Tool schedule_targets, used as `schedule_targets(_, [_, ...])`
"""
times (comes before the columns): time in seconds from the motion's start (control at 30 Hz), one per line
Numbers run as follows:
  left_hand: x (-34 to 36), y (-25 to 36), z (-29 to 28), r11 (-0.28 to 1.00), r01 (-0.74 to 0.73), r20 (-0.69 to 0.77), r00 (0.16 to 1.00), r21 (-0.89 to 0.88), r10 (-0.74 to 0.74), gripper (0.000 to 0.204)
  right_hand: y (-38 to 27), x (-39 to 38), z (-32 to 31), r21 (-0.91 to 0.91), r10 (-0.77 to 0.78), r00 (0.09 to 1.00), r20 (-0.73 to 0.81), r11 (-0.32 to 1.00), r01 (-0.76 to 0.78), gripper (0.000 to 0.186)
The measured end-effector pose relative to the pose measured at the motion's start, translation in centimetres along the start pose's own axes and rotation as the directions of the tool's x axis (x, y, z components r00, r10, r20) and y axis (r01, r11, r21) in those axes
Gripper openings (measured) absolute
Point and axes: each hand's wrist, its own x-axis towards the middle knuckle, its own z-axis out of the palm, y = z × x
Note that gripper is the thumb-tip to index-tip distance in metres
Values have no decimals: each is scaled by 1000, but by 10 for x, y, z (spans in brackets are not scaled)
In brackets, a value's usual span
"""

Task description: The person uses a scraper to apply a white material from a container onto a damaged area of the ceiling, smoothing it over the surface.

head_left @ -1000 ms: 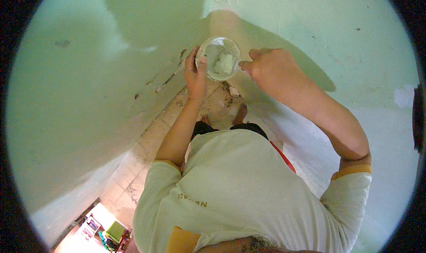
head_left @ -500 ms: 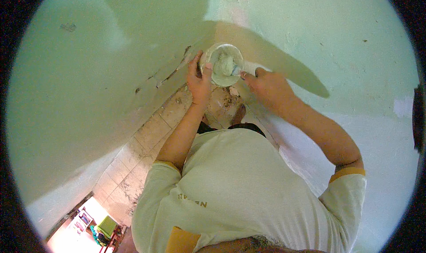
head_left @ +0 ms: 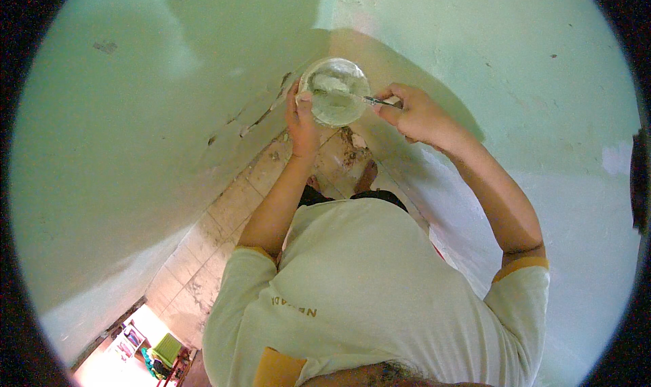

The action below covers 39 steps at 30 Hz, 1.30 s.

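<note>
A round, pale tub (head_left: 303, 80) hangs in the air before the wall corner, its open mouth toward me. Thick whitish-green paste (head_left: 332, 107) lies inside, with a paler lump on the far side. Curled about the tub's left side is my left hand (head_left: 303, 122), thumb at the rim. My right hand (head_left: 417, 115), to the right of the tub, is closed on a slim, dark spatula-like tool (head_left: 383, 101). The tool's tip reaches the tub's right rim; its far end is hard to make out against the paste.
Green walls meet in a corner ahead; the left wall (head_left: 135, 136) has chipped, cracked patches. Below are stained floor tiles (head_left: 224, 217) and my bare feet (head_left: 366, 175). At the lower left, a bright opening shows a green object (head_left: 166, 350) and a small shelf (head_left: 129, 339).
My right hand has drawn slightly up and to the right, showing more of the tool's dark shaft. The tub has shifted slightly up and left, and the paste lies differently.
</note>
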Motion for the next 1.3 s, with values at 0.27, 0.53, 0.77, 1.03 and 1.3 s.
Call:
schedule_targets(0.27, [-1,14,1,998,-36,-46,998,47,38,50,2,-30,-8,267,414,857,307,827,-495,22])
schedule_targets(0.53, [-3,26,5,993,-60,-42,997,103,64,49,-15,-60,-35,237,457,848,267,822,-518,22])
schedule_targets(0.77, [11,-3,-10,998,46,-35,998,39,-44,49,-45,-62,-63,-191,-3,1000,14,982,6,21])
schedule_targets(1.03, [7,17,4,909,356,140,933,-216,-332,52,-81,-39,-48,-698,-327,944,27,670,252,23])
schedule_targets(1.3, [8,33,20,868,419,178,906,-265,-383,52,-88,9,-37,-758,-376,921,104,569,318,21])
